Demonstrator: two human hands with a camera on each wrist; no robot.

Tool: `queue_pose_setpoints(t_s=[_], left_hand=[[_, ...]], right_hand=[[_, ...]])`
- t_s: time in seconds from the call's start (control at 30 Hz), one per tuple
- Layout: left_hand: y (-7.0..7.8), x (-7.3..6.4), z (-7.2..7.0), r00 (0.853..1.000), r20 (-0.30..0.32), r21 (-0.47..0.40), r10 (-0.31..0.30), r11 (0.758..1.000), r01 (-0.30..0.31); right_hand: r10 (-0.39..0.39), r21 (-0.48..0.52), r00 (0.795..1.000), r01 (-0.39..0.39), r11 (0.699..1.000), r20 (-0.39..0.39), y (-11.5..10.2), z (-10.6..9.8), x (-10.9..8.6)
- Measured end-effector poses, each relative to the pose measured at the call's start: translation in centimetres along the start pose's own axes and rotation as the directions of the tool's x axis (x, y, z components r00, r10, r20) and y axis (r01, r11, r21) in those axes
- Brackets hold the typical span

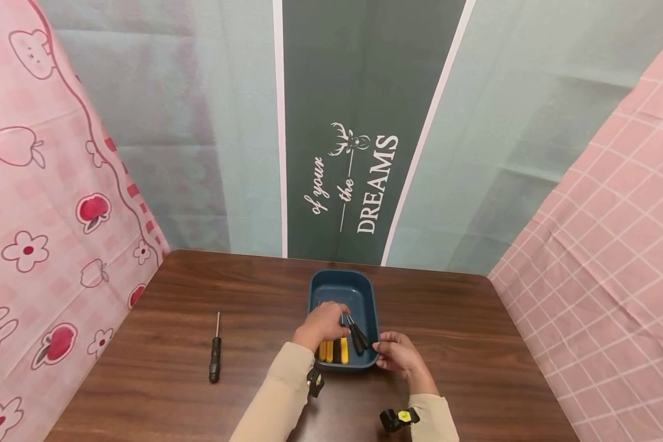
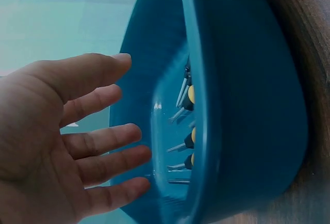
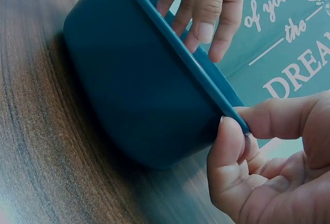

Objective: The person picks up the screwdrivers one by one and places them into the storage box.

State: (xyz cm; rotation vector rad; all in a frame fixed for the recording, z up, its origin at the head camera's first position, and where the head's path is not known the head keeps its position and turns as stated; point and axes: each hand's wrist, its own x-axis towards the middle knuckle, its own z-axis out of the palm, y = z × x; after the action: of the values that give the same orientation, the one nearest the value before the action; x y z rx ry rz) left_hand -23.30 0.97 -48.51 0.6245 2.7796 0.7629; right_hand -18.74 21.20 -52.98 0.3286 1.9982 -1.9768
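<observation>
A blue rectangular tub (image 1: 359, 293) holds several screwdrivers, some with yellow-and-black handles (image 1: 329, 352) and some with black handles (image 1: 358, 341). Over the tub's opening is my left hand (image 1: 326, 320); in the left wrist view its fingers are spread and hold nothing, above the metal shafts (image 2: 180, 146). My right hand (image 3: 273, 162) pinches the tub's rim at its near right corner, thumb and fingers on either side of the wall. The tub's near wall (image 2: 247, 100) hides most of the handles in the left wrist view.
A single black-handled screwdriver (image 1: 215, 356) lies on the brown wooden table (image 1: 160, 331), left of the tub. Behind the table hangs a green curtain with lettering (image 1: 359, 184). Pink patterned cloths (image 1: 613, 245) hang at both sides.
</observation>
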Motion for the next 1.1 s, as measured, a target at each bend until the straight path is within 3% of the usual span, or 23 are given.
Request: queue_pose_setpoints(t_s=[0.17, 0.47, 0.87, 1.1], left_hand=[[0.3, -0.5, -0.2, 1.000, -0.011, 0.030, 0.003, 1.000, -0.003], [0.6, -2.3, -0.2, 0.995, -0.069, 0.218, 0.067, 0.975, -0.050], [-0.3, -4.0, -1.6, 0.986, -0.153, 0.274, 0.071, 0.961, -0.027], [-1.4, -4.6, -2.2, 0.982, -0.189, 0.231, 0.028, 0.973, 0.017]], right_hand=[[0.001, 0.006, 1.000, -0.001, 1.000, 0.006, -0.1, 0.0, -0.1], [-0.008, 0.004, 0.999, 0.008, 1.000, 0.036, 0.3, 0.0, -0.1], [-0.002, -0.008, 1.000, 0.002, 1.000, 0.009, 0.1, 0.0, 0.0], [-0.004, -0.007, 1.000, 0.004, 1.000, 0.004, 0.0, 0.0, 0.0]])
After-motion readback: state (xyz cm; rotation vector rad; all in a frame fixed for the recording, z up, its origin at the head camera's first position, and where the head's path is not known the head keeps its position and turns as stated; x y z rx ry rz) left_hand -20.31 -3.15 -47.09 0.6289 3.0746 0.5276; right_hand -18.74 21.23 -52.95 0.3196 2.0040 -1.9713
